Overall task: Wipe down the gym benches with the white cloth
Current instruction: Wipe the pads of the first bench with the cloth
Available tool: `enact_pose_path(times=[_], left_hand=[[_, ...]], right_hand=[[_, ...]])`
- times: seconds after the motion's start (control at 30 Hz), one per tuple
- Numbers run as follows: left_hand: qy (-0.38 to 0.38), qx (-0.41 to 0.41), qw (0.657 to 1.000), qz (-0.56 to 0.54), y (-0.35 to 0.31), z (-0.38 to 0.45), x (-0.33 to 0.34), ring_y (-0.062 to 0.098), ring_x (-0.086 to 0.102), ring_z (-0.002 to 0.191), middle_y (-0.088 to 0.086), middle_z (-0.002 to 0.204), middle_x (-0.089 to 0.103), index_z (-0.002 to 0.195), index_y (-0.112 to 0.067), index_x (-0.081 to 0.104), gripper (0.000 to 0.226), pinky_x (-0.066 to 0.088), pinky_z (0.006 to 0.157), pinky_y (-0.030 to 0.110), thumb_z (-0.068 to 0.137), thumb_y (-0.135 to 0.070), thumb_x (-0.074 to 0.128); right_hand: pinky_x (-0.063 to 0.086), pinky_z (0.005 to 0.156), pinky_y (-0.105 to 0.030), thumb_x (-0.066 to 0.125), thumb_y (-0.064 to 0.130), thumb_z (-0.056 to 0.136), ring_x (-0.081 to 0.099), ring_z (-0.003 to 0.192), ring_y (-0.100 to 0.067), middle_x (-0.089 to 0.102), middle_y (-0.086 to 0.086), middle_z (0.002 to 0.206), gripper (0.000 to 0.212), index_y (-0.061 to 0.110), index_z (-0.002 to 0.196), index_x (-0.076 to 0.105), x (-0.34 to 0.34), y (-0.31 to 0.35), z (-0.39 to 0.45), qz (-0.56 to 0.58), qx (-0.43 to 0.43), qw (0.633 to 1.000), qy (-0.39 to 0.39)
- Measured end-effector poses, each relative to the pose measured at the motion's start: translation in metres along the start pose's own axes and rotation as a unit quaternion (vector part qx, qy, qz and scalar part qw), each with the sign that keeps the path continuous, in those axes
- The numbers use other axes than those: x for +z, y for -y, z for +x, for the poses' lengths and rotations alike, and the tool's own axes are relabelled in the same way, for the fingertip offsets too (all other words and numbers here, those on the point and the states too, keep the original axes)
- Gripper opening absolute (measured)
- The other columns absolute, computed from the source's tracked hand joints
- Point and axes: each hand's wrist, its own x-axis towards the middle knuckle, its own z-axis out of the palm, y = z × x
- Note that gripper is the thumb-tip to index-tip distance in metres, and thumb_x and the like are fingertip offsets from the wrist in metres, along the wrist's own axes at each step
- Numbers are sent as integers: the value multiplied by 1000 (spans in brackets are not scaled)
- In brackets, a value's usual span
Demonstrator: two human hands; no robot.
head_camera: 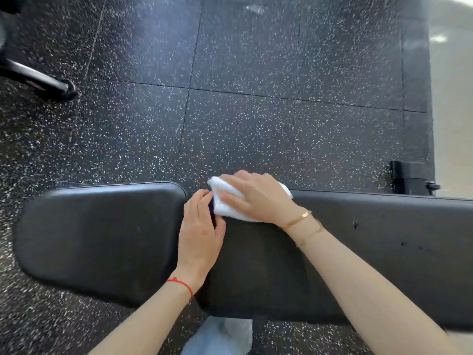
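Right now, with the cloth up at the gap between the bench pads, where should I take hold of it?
Take the white cloth from above, palm flat on its folded bulk, as the right hand does. It lies flat on the bench, so a top grip presses it down; the left hand touches its left edge.

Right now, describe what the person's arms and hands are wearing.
Both forearms are bare, with no sleeves and no gloves. The left hand has a thin red string bracelet tied round its wrist. The right hand has a slim gold chain bracelet at its wrist, and a second fine gold chain a little further up the forearm. No rings show on the fingers.
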Motion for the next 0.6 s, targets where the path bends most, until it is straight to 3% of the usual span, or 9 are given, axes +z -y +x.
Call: enact_pose_path(times=[0.2,0.43,0.6], left_hand=[[0,1,1000,15,0,2,1,31,49,125,18,132,52,129,3,49,40,43,108,42,93,-14,50],[16,-41,999,-1,-7,-1,4,28,43,131,17,138,48,134,2,44,41,38,112,37,95,-12,47],[27,-42,998,31,-9,-1,3,30,45,129,17,139,48,134,2,45,41,39,111,38,94,-9,48]], right_hand=[[44,83,-39,28,64,96,62,104,-24,59,8,122,54,41,143,41,-12,-62,-55,46,58,997,37],[47,80,-43,20,64,96,63,97,-24,58,7,125,59,38,144,40,-12,-32,-27,29,37,997,53],[47,81,-42,19,62,99,61,102,-25,59,8,126,59,35,145,43,-21,-66,-67,24,46,998,44]])
